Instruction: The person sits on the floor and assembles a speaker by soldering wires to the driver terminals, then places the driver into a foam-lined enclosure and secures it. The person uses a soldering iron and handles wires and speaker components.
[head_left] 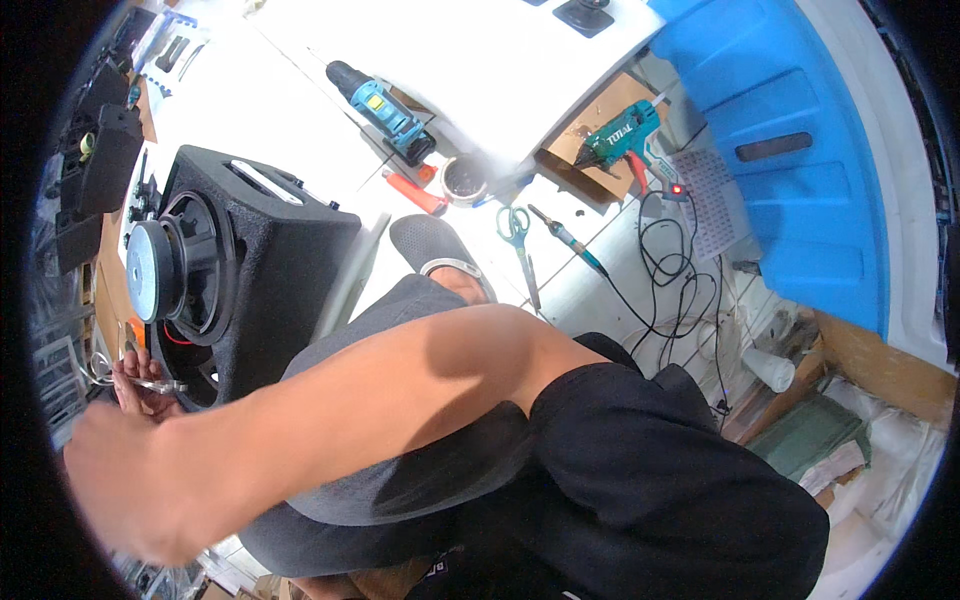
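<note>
A black carpeted speaker box point(290, 250) stands at my left, a round speaker driver point(205, 265) at its left side with the pale disc-shaped magnet point(148, 272) facing outward. Below the driver a bit of red wire point(177, 341) shows at an opening. Close to that opening, the fingers of my left hand point(140, 385) are closed around a slim silver metal tool point(165, 387); its exact kind is unclear. My right arm reaches across my knee to the left. Smeared by motion, my right hand point(135, 485) is beside the left one, its fingers hidden.
On the white tiled floor lie a cordless drill point(385, 112), a tape roll point(464, 180), a red-handled tool point(415, 192), scissors point(518, 250) and a soldering iron point(568, 241). A teal glue gun point(625, 138) with tangled black cables point(665, 265) is near a blue plastic panel point(800, 200).
</note>
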